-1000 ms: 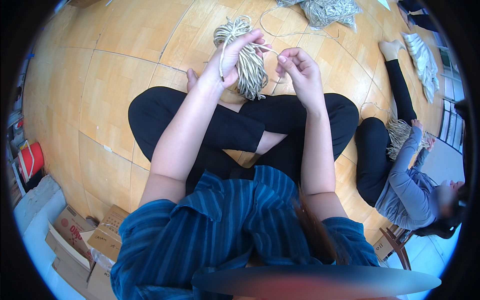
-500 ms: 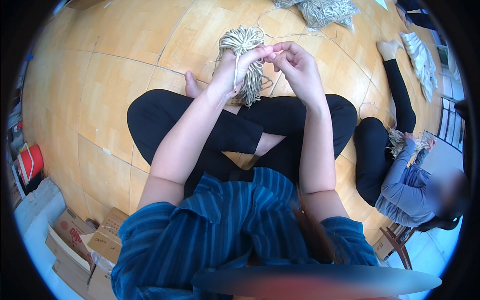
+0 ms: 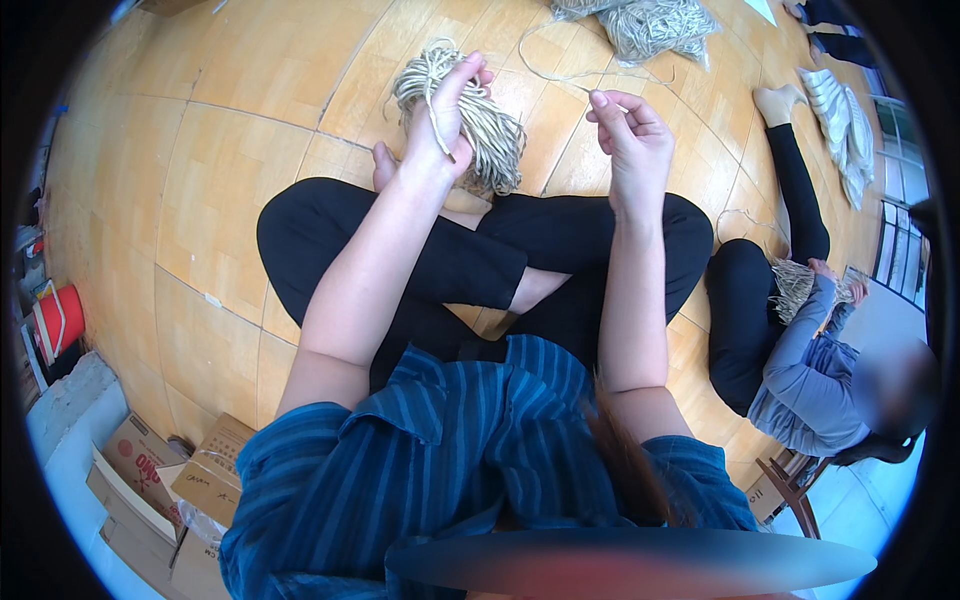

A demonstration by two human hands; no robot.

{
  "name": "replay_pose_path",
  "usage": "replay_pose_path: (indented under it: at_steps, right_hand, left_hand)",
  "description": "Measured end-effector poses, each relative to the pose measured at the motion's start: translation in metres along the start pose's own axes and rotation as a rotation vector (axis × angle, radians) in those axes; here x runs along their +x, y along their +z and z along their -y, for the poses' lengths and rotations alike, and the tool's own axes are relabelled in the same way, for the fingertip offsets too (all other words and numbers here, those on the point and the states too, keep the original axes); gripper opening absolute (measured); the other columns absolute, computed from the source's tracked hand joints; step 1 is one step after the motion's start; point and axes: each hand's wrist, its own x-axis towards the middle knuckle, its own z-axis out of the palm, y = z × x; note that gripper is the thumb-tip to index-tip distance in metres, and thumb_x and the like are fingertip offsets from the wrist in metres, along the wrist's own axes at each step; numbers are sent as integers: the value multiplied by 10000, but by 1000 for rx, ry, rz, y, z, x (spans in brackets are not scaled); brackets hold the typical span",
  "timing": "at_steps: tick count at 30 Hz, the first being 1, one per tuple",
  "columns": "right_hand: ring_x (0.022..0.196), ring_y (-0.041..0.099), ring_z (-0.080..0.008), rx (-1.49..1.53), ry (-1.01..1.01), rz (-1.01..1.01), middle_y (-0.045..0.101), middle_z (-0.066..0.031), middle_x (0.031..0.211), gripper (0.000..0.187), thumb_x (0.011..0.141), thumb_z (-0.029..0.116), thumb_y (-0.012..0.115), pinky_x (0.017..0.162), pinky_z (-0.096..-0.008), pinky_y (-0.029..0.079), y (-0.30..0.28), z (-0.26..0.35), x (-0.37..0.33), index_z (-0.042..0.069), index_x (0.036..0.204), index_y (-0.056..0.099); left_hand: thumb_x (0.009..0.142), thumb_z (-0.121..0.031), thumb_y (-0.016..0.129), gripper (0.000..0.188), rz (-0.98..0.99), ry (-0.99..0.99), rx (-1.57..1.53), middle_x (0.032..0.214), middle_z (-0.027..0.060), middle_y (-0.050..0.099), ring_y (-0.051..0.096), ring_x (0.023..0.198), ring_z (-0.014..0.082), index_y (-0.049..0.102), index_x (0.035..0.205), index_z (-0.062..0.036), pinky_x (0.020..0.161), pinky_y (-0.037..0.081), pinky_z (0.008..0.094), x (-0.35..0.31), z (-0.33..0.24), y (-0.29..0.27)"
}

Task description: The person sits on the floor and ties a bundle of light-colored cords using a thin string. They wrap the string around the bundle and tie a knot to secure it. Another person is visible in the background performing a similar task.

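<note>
Essentially, the head camera looks down on a person sitting cross-legged on a tan, wood-patterned floor (image 3: 230,200), in black trousers (image 3: 340,235) and a blue striped shirt (image 3: 470,440); clock positions are taken from the middle of the view.

Just before 12 o'clock, the left hand (image 3: 445,120) is closed around a cream cord hank (image 3: 490,140), a thick bundle of looped strands. The hank slants, its gathered top toward 11 o'clock and its fringe-like bottom near the crossed shins. One loose strand (image 3: 436,122) lies along the palm toward the wrist. A bare foot (image 3: 385,165) shows at 11 o'clock.

Between 1 and 2 o'clock, the right hand (image 3: 637,135) is raised, apart from the hank, with thumb and forefinger close at the tips and the other fingers curled. Whether a strand is pinched there, I cannot tell.

Beyond it, at 1 o'clock, a clear plastic bag of cord (image 3: 655,30) rests on the floor, with a thin length of cord (image 3: 535,68) curving nearby. Between 3 and 4 o'clock, a seated co-worker (image 3: 815,375) in grey-blue sleeves handles another cord bundle (image 3: 793,288). A red bucket (image 3: 62,322) stands at 9 o'clock, and cardboard boxes (image 3: 212,480) at 8.
</note>
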Motion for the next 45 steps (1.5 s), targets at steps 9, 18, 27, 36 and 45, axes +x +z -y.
replay_pose_path:
  at_steps: [9, 18, 27, 36, 45]
  right_hand:
    - [592, 480, -13, -199, -266, 42, 617, 7, 789, 93, 795, 14, 714, 525, -161, 377, 38, -11, -9, -4, 885, 704]
    - [646, 444, -39, 63, -55, -48, 544, 22, 824, 175, 871, 123, 677, 557, -176, 357, 45, -28, -15, 30, 948, 551]
    - [643, 464, -55, -15, -191, 84, 522, 8, 711, 191, 950, 195, 569, 562, -203, 381, 62, -45, -8, 38, 857, 515]
    - [539, 479, -44, 178, -82, 136, 511, 1, 647, 229, 976, 216, 509, 477, -195, 381, 52, -27, -2, 74, 796, 507]
    - [567, 485, -83, 385, 231, 212, 478, 8, 651, 271, 977, 277, 490, 545, -216, 407, 38, -21, 6, 87, 784, 501]
  left_hand:
    - [767, -271, 779, 381, 199, -112, 189, 914, 29, 588, 533, 848, 102, 612, 1004, -23, 726, 463, 245, -21, 18, 7]
    - [798, -240, 735, 257, 63, -80, 74, 834, 36, 603, 560, 774, 110, 619, 924, -48, 665, 461, 249, -18, 18, 6]
    - [849, -252, 690, 225, 133, -83, 28, 811, 22, 590, 558, 732, 102, 618, 904, -46, 646, 455, 245, -22, 22, 9]
    - [865, -226, 650, 180, 266, -78, 132, 742, -3, 545, 513, 691, 73, 585, 820, -64, 638, 413, 205, -28, 24, 15]
    - [843, -196, 620, 161, 380, -46, 330, 710, 6, 542, 517, 656, 77, 590, 894, -47, 581, 432, 214, -27, 17, 12]
